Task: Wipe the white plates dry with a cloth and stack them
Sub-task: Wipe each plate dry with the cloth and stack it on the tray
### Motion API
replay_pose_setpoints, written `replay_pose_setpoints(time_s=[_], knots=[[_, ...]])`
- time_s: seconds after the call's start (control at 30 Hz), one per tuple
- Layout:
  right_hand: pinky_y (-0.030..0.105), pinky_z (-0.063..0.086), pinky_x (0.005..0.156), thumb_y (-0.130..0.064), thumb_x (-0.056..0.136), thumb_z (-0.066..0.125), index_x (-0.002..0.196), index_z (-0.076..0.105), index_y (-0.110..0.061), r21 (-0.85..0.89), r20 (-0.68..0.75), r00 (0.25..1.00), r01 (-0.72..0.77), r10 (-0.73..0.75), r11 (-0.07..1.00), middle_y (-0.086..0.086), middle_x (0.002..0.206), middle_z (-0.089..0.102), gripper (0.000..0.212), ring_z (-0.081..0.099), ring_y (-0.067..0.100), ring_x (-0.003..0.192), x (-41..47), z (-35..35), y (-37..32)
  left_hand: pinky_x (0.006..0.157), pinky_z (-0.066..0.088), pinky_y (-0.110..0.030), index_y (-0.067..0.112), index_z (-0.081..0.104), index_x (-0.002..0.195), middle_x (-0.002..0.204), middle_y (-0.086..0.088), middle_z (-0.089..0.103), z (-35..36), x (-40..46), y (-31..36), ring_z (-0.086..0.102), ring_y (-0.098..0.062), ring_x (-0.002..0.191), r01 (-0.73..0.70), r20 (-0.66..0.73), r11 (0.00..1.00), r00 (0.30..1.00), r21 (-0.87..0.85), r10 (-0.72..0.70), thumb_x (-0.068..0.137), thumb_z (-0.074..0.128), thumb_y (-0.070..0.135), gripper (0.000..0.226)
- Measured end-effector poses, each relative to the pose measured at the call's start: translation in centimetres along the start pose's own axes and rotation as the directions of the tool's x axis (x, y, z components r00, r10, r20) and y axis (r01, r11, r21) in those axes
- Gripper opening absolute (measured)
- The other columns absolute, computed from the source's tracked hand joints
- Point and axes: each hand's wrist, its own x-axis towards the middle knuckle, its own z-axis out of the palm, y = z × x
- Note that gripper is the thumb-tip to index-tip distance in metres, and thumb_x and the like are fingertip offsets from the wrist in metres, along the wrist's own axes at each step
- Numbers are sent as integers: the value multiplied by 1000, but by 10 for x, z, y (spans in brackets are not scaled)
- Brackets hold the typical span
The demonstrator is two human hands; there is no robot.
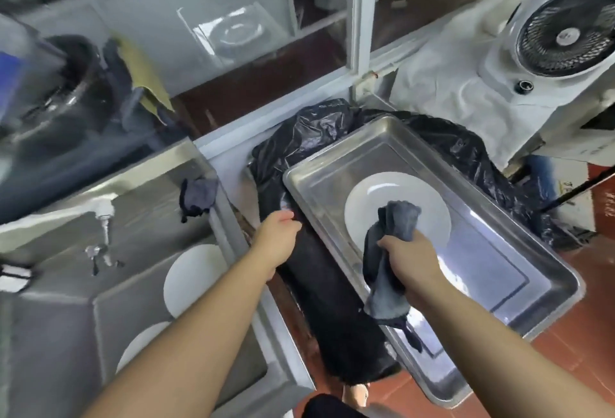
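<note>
A white plate point(382, 191) lies flat in a steel tray point(499, 251) on the right. My right hand point(412, 258) grips a grey-blue cloth point(396, 218) and holds it over the near side of that plate; the cloth's tail hangs below my wrist. My left hand point(279, 234) hovers just left of the tray's rim, fingers loosely curled, with nothing visibly in it. Two more white plates point(193, 278) point(143, 347) lean in the steel sink point(66, 317) on the left, partly hidden by my left forearm.
The tray rests on a bin lined with a black bag point(316, 138). A second dark cloth point(198, 194) hangs on the sink's back corner, near a white tap point(103, 214). A white fan point(565, 31) stands at the far right. Red floor tiles lie below.
</note>
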Motion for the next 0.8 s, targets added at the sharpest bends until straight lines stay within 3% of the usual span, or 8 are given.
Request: replay_pose_setpoints(time_s=[0.1,0.17,0.33,0.4,0.47,0.67,0.7,0.8], knots=[[39,54,71,-18,82,65,89,65,-12,-91,117,992,62,-51,994,12,84,72,9,67,27,78,-17,42,-12,64,44,-23,25,63,138,116,1,69,-41,-20,-26,60,-8,84,46,-57,999,997,3,-46,100,64,26,38],[38,53,71,-19,83,66,84,65,-16,-135,189,978,113,-86,984,7,81,71,3,68,25,78,-31,74,-16,58,41,-24,26,64,137,113,2,71,-74,-34,-49,60,-8,79,66,-113,998,991,7,-65,100,63,28,37],[35,45,62,-15,85,68,92,64,-8,-237,357,932,159,-67,958,10,74,66,11,61,23,68,-68,149,-14,73,43,-28,34,66,118,112,0,68,-142,-64,-113,64,-30,104,140,-208,990,968,-7,-139,101,58,24,21],[32,42,59,-14,86,67,90,63,-11,-284,421,906,183,-49,941,9,73,65,7,60,22,65,-85,175,-11,78,45,-24,28,66,134,126,2,65,-164,-73,-140,62,-25,110,155,-215,987,964,-39,-160,101,58,20,35],[33,45,60,-16,86,68,89,63,-14,-328,460,887,216,-44,920,6,76,67,6,64,22,70,-102,202,-7,72,46,-22,26,63,141,132,1,65,-183,-85,-166,65,-22,107,180,-211,982,959,-54,-188,100,60,22,41],[32,44,60,-18,87,70,82,61,-22,-459,503,864,268,-1,847,4,77,67,11,63,22,75,-152,282,15,72,43,-18,24,62,141,124,5,68,-241,-108,-244,63,-7,93,219,-172,976,961,3,-215,101,60,26,40],[32,45,61,-18,88,70,83,59,-23,-473,502,865,267,8,839,4,80,67,13,63,22,77,-160,294,20,76,45,-20,24,62,140,124,5,68,-250,-111,-257,63,-8,94,231,-160,973,961,16,-225,101,59,28,39],[30,43,59,-16,89,69,89,60,-23,-492,495,868,246,35,835,4,83,67,11,61,20,77,-178,330,36,104,46,-31,23,59,145,143,-1,63,-279,-116,-298,60,-24,125,283,-137,959,951,33,-276,102,58,29,43]])
